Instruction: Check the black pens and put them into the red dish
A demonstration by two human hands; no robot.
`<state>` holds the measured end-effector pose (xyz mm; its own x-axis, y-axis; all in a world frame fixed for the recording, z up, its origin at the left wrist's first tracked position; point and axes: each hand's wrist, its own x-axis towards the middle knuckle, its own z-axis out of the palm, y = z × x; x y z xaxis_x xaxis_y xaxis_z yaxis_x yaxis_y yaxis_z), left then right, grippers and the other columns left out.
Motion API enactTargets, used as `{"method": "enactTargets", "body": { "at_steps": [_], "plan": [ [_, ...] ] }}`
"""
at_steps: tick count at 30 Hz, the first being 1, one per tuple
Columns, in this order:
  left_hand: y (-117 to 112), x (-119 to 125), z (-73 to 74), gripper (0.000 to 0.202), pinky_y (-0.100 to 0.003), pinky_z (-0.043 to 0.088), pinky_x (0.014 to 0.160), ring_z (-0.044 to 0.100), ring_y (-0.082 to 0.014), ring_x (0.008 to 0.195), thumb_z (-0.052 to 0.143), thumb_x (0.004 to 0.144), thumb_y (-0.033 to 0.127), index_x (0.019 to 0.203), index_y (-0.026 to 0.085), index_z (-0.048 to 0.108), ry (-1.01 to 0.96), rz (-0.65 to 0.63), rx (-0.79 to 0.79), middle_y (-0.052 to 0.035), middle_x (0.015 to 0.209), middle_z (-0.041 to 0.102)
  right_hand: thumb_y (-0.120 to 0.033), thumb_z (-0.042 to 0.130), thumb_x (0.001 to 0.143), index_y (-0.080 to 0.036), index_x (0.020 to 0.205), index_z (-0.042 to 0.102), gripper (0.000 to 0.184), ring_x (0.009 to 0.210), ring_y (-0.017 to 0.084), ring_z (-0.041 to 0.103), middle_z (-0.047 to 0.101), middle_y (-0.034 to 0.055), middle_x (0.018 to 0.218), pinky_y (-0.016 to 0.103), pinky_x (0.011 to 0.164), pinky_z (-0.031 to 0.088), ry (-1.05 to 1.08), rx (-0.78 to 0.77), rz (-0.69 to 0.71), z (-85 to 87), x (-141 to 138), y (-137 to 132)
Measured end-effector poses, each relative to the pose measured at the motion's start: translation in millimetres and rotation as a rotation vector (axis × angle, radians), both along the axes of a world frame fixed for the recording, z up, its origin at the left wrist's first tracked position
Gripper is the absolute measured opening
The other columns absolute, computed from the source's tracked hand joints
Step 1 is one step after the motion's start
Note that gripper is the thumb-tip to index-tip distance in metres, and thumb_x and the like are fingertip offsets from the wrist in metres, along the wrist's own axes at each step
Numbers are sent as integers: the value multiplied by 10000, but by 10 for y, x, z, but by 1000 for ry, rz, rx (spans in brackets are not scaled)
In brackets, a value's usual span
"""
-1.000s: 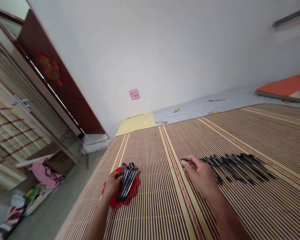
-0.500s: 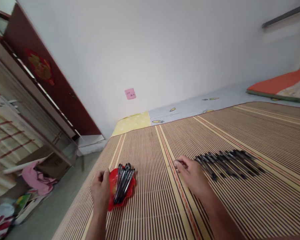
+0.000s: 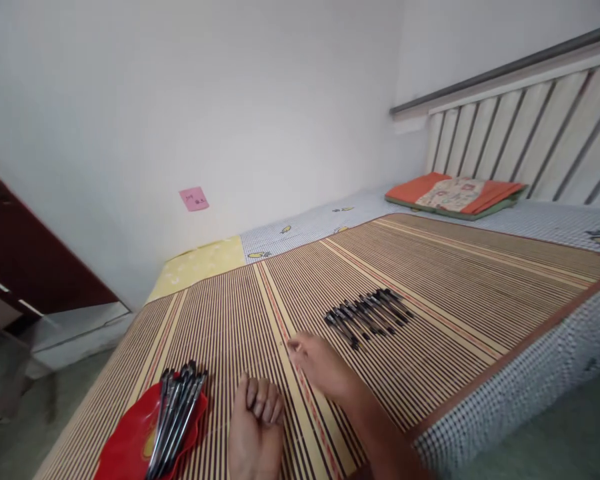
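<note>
A person's two bare hands are low over a tan-and-dark striped woven mat (image 3: 230, 327) spread on a bed. The left hand (image 3: 257, 417) is clenched in a loose fist with the curled fingers turned upward, and nothing shows in it. The right hand (image 3: 314, 360) is just beside it, fingers bent inward over a pale band of the mat with a red line along it; whether it grasps anything cannot be told, as the inside of the fingers is hidden.

To the left of the left hand, apart from it, a glossy red plate with a scalloped rim (image 3: 125, 433) sits on the mat. A bundle of slim black pens with shiny barrels (image 3: 177, 420) lies in it, toward its right side, the far ends reaching past the rim. Beyond the right hand and to its right, a row of slim black pens (image 3: 380, 310) lies slanted side by side on the mat, close together.

Farther back, a folded orange cloth with a pale patterned panel (image 3: 455, 195) rests on a blue-and-white checked sheet (image 3: 310, 228), near a white slatted headboard (image 3: 525, 127). A pink square note (image 3: 194, 199) is on the white wall.
</note>
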<state>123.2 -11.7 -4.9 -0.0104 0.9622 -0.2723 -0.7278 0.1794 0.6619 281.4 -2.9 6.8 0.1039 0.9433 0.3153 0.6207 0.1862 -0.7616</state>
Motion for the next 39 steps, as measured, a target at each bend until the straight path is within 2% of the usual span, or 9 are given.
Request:
{"method": "enactTargets", "body": {
  "at_steps": [2, 4, 7, 10, 14, 19, 27, 32, 39],
  "plan": [
    [-27, -113, -159, 558, -243, 215, 366, 227, -78, 382, 743, 760, 462, 536, 231, 287, -11, -3, -34, 75, 480, 251, -336, 450, 970, -186, 1174, 634, 312, 894, 212, 695, 733, 105, 1040, 285, 715, 526, 291, 169, -313, 97, 346, -49],
    [-89, -170, -362, 575, -247, 215, 359, 243, -79, 372, 773, 704, 524, 529, 229, 312, -4, -31, -109, 72, 473, 261, -417, 491, 951, -176, 1150, 615, 337, 812, 218, 685, 720, 98, 939, 314, 696, 544, 591, 365, -623, 118, 625, -130],
    [-207, -120, -647, 566, -246, 243, 362, 310, -91, 367, 783, 653, 610, 546, 232, 376, 109, -122, -202, 61, 469, 319, -434, 540, 921, -179, 1050, 640, 303, 700, 209, 665, 702, 72, 831, 324, 649, 547, 634, 287, -554, -57, 744, -252],
    [-284, -16, -779, 482, -251, 353, 424, 492, -131, 460, 790, 662, 590, 623, 236, 466, 237, -64, -219, 23, 555, 473, -333, 499, 935, -170, 1000, 656, 235, 814, 243, 673, 702, 106, 896, 353, 721, 546, 307, 206, -423, -368, 608, -291],
    [-297, 8, -760, 432, -276, 461, 528, 628, -191, 633, 809, 637, 571, 722, 243, 541, 334, 31, -201, -21, 686, 588, -144, 457, 919, -150, 991, 659, 214, 936, 282, 637, 668, 145, 981, 396, 823, 507, -226, 89, -409, -645, 516, -191],
    [-308, -29, -698, 432, -246, 428, 494, 536, -133, 528, 842, 619, 502, 682, 239, 506, 312, 39, -133, 34, 610, 508, -119, 534, 912, -117, 1004, 683, 175, 972, 303, 636, 669, 164, 1008, 381, 831, 473, -533, -169, -463, -698, 619, -58],
    [-352, 11, -580, 438, -196, 433, 505, 524, -98, 540, 873, 603, 402, 776, 226, 511, 231, 85, -187, 48, 649, 520, -122, 584, 899, -125, 956, 687, 118, 995, 272, 638, 674, 143, 1020, 329, 843, 438, -565, -253, -426, -732, 599, -38],
    [-337, 40, -573, 493, -169, 267, 387, 377, -58, 437, 886, 578, 425, 717, 210, 464, 245, 46, -150, 83, 569, 395, -106, 607, 878, -136, 1006, 662, 143, 1035, 260, 628, 673, 129, 1055, 300, 852, 431, -521, -242, -425, -804, 589, -35],
    [-355, 65, -585, 462, -177, 341, 417, 447, -69, 461, 878, 606, 427, 727, 209, 489, 256, 78, -167, 76, 587, 440, -122, 589, 880, -119, 982, 677, 135, 1016, 278, 650, 687, 165, 1053, 318, 838, 448, -482, -269, -405, -817, 607, -43]
  ]
}}
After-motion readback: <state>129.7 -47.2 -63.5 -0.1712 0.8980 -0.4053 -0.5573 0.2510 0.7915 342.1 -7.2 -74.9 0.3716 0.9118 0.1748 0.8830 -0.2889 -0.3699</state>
